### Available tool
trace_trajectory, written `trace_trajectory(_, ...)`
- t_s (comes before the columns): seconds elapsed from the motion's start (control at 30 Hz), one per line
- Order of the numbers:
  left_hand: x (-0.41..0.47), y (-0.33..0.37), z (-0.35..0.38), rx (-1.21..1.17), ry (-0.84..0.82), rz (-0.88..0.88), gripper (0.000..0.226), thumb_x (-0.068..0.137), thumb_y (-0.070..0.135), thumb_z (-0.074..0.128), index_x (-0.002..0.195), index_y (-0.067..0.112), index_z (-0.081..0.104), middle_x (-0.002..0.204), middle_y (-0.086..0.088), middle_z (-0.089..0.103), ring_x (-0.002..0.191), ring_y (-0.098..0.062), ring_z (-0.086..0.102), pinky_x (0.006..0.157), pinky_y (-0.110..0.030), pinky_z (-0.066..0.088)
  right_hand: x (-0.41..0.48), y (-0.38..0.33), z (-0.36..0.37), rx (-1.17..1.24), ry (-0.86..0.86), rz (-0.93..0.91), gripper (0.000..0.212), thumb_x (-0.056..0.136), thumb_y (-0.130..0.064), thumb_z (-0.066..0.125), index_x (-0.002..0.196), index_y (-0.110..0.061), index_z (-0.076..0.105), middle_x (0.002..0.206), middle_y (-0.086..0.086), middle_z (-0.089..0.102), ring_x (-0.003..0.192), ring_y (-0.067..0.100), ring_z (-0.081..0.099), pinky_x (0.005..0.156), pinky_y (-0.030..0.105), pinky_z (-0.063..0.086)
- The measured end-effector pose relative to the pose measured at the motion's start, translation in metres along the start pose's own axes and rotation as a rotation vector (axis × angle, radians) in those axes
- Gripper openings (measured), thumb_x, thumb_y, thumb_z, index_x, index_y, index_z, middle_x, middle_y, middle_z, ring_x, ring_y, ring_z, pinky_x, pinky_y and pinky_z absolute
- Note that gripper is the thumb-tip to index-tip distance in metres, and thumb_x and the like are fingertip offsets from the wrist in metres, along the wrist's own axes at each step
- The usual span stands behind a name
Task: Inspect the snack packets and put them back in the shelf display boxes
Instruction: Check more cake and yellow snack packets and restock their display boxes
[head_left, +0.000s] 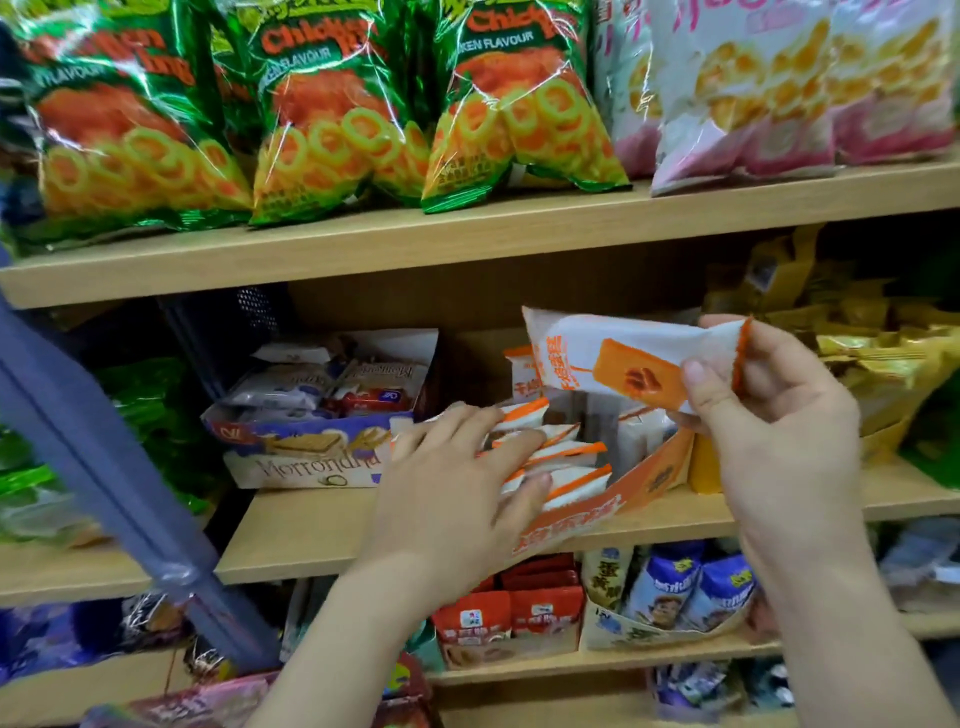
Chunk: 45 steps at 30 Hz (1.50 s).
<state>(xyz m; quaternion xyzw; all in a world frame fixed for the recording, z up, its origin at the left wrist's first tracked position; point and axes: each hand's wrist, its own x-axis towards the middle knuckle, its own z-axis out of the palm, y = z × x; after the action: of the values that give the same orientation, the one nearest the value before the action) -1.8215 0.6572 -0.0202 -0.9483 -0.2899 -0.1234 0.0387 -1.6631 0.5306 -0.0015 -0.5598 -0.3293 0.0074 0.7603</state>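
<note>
My right hand (769, 415) pinches a white and orange snack packet (613, 353) by its right end and holds it up level in front of the middle shelf. Below it stands an orange display box (644, 480) with several matching white and orange packets (566, 457) lying inside. My left hand (462, 478) rests with straight fingers on those packets at the box's left side.
A purple and white Morrondna display box (306, 457) of packets stands left of the orange box. Green chicken-ring bags (322, 109) and pink bags (779, 88) fill the upper shelf. Gold packets (872, 358) sit at right. A grey shelf post (104, 457) slants at left.
</note>
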Motion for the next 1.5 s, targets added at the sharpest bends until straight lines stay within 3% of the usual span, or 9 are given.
trace_trajectory(0.17,-0.015,0.007,0.008,0.057,0.079,0.001,0.047,0.095,0.06,0.028,0.128,0.043,0.057,0.132,0.003,0.061,0.126,-0.023,0.053,0.096,-0.048,0.045,-0.001,-0.005,0.009,-0.183,-0.156,-0.169,0.035,0.089,-0.013,0.066,0.113,-0.038,0.058,0.109,-0.018,0.065,0.103,-0.001,0.063,0.079,0.011,0.052)
trace_trajectory(0.37,-0.022,0.007,0.018,0.04,0.121,0.049,0.046,0.095,0.059,0.033,0.13,0.04,0.057,0.134,0.0,0.06,0.127,-0.025,0.052,0.096,-0.047,0.044,0.008,-0.01,0.025,-0.361,-0.269,-0.355,0.035,0.089,-0.01,0.066,0.119,-0.029,0.06,0.107,-0.013,0.063,0.103,-0.001,0.06,0.081,0.011,0.05)
trace_trajectory(0.53,-0.019,0.006,0.016,0.009,0.124,0.044,0.046,0.095,0.059,0.033,0.131,0.04,0.054,0.135,0.003,0.059,0.129,-0.022,0.05,0.098,-0.047,0.042,0.016,-0.002,0.041,-0.568,-0.315,-0.448,0.026,0.09,-0.012,0.065,0.113,-0.021,0.059,0.102,-0.004,0.062,0.098,0.016,0.059,0.079,0.041,0.055)
trace_trajectory(0.67,-0.012,0.007,0.005,-0.008,0.067,0.027,0.053,0.094,0.059,0.022,0.138,0.043,0.045,0.145,0.009,0.048,0.138,-0.017,0.036,0.107,-0.045,0.031,0.014,0.002,0.034,-0.749,-0.258,-0.517,0.023,0.088,-0.004,0.063,0.107,-0.017,0.061,0.099,-0.005,0.06,0.098,0.019,0.055,0.074,0.036,0.052)
trace_trajectory(0.77,-0.003,0.005,0.002,-0.024,0.055,0.008,0.056,0.094,0.056,0.015,0.144,0.043,0.036,0.151,0.012,0.037,0.143,-0.013,0.023,0.112,-0.039,0.02,0.017,0.0,0.027,-0.835,-0.267,-0.502,0.025,0.084,0.002,0.064,0.1,-0.017,0.062,0.093,-0.012,0.052,0.097,0.017,0.052,0.072,0.028,0.041)
trace_trajectory(1.03,0.023,-0.005,-0.004,-0.051,0.044,-0.055,0.056,0.088,0.048,0.017,0.136,0.04,0.044,0.139,0.016,0.047,0.131,-0.012,0.036,0.109,-0.041,0.027,0.023,-0.008,0.011,-0.845,-0.357,-0.412,0.022,0.088,0.001,0.061,0.095,-0.02,0.059,0.083,-0.031,0.038,0.093,0.007,0.042,0.071,0.026,0.038)
trace_trajectory(1.27,0.04,0.019,-0.003,-0.021,0.031,0.048,0.051,0.094,0.069,0.019,0.132,0.043,0.042,0.142,0.012,0.045,0.129,-0.018,0.04,0.106,-0.048,0.033,0.031,0.002,0.011,-0.818,-0.574,-0.291,0.024,0.088,0.002,0.059,0.094,-0.021,0.06,0.092,-0.013,0.055,0.1,0.014,0.047,0.078,0.031,0.043)
trace_trajectory(1.4,0.041,0.006,0.001,-0.046,0.032,0.003,0.046,0.096,0.063,0.02,0.129,0.045,0.045,0.135,0.016,0.049,0.124,-0.015,0.044,0.103,-0.044,0.035,0.038,0.007,0.004,-0.763,-0.608,-0.242,0.024,0.092,-0.002,0.059,0.097,-0.026,0.06,0.084,-0.021,0.047,0.085,0.0,0.044,0.066,0.017,0.036)
trace_trajectory(1.5,0.04,0.005,0.003,-0.054,0.06,-0.024,0.041,0.098,0.058,0.023,0.13,0.046,0.045,0.135,0.017,0.048,0.124,-0.014,0.044,0.103,-0.042,0.036,0.039,0.014,0.003,-0.734,-0.695,-0.232,0.027,0.093,-0.008,0.059,0.094,-0.035,0.056,0.087,-0.017,0.052,0.086,-0.001,0.047,0.066,0.022,0.038)
